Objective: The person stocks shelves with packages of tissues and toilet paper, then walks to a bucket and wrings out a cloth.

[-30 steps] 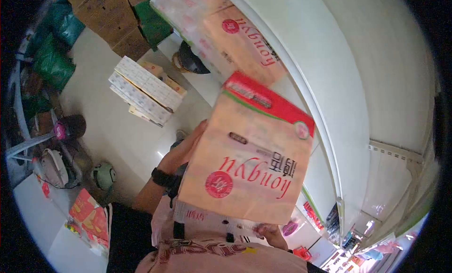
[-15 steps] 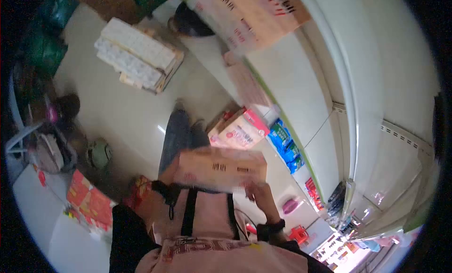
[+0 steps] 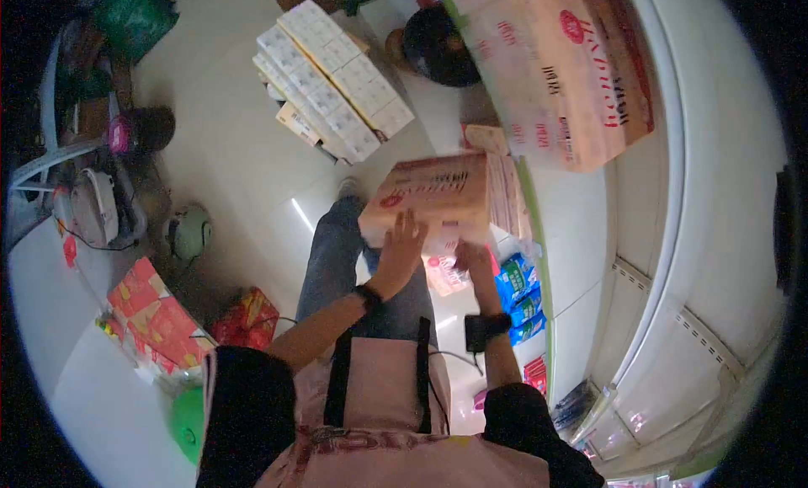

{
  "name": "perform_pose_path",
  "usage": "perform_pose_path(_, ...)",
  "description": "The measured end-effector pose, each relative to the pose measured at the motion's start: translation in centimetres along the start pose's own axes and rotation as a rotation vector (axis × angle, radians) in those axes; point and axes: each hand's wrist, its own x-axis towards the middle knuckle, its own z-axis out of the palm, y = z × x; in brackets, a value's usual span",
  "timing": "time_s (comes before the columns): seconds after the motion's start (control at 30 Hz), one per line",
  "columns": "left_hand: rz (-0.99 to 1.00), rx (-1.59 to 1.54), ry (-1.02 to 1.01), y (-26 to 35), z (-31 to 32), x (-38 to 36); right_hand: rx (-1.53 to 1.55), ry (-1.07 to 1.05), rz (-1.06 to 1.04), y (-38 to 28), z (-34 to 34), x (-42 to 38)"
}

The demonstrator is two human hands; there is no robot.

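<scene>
A peach-orange wrapped pack with red and dark lettering is held in front of my knees, its broad face turned up. My left hand lies flat against its near left part, fingers stretched out. At the pack's near right edge, my right hand is closed, with its fingertips partly hidden. A stack of similar packs stands just behind the right end, by the shelf. Larger matching packs sit on the shelf above. Partly covered by the held pack, another pink-and-white pack shows below.
White patterned multipacks are stacked on the floor ahead. Blue packets line the lower shelf on the right. A dark round object is at the far shelf end. To the left are red boxes and a pale green round object.
The held pack has moved forward and right, away from my body, and its lettered broad face now shows. My left hand has come into sight on it. The view has shifted.
</scene>
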Motion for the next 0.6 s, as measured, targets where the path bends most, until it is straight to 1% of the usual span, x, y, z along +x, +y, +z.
perform_pose_path(0.03, -0.043, -0.094, 0.064, -0.1, 1.5, 1.4, -0.108, -0.007, -0.057, -3.1, 0.8, -0.1)
perform_pose_path(0.07, -0.086, -0.187, 0.139, -0.4, 2.5, 3.3, -0.22, -0.012, -0.124, -7.6, 1.6, 0.3)
perform_pose_path(0.1, -0.092, -0.196, 0.136, -0.4, 2.5, 4.7, -0.097, -0.005, -0.027, -8.8, 1.4, 1.8)
perform_pose_path(0.13, -0.129, -0.279, 0.17, -0.3, 2.1, 5.9, -0.41, -0.064, -0.23, -7.9, 0.0, 4.4)
perform_pose_path(0.17, -0.174, -0.362, 0.202, -0.1, 2.4, 7.0, -0.357, -0.022, -0.175, -9.1, 0.2, 6.1)
perform_pose_path(0.2, -0.197, -0.375, 0.195, 0.0, 3.2, 7.7, -0.304, 0.019, -0.114, -10.1, 0.4, 7.3)
perform_pose_path(0.23, -0.183, -0.366, 0.215, 0.0, 4.7, 8.4, -0.315, 0.006, -0.101, -10.8, 0.7, 8.3)
perform_pose_path(0.27, -0.16, -0.35, 0.237, -0.4, 5.0, 9.4, -0.226, 0.003, -0.093, -11.4, 1.0, 9.5)
perform_pose_path(0.3, -0.229, -0.367, 0.098, -0.3, 5.2, 10.7, -0.134, 0.001, -0.088, -11.8, 1.4, 10.6)
perform_pose_path(0.33, -0.237, -0.367, 0.095, -0.3, 5.8, 11.6, -0.137, -0.006, -0.083, -11.7, 1.5, 11.7)
perform_pose_path(0.4, -0.254, -0.332, 0.257, 0.1, 7.1, 12.9, -0.029, 0.148, -0.077, -11.3, 1.3, 12.9)
perform_pose_path(0.43, -0.264, -0.338, 0.249, 0.2, 7.1, 13.5, -0.017, 0.134, -0.13, -11.1, 0.7, 13.3)
perform_pose_path(0.47, -0.276, -0.298, 0.227, 0.4, 7.0, 14.1, -0.024, 0.133, -0.119, -10.6, -0.1, 13.9)
perform_pose_path(0.53, -0.293, -0.255, 0.207, 0.1, 6.7, 15.5, 0.117, 0.104, -0.169, -10.5, -0.8, 15.6)
perform_pose_path(0.57, -0.28, -0.246, 0.168, -0.1, 6.6, 16.3, 0.115, 0.1, -0.167, -10.6, -0.6, 16.2)
perform_pose_path(0.6, -0.267, -0.236, 0.13, -0.4, 6.5, 17.1, 0.062, 0.178, -0.234, -10.7, -0.4, 16.9)
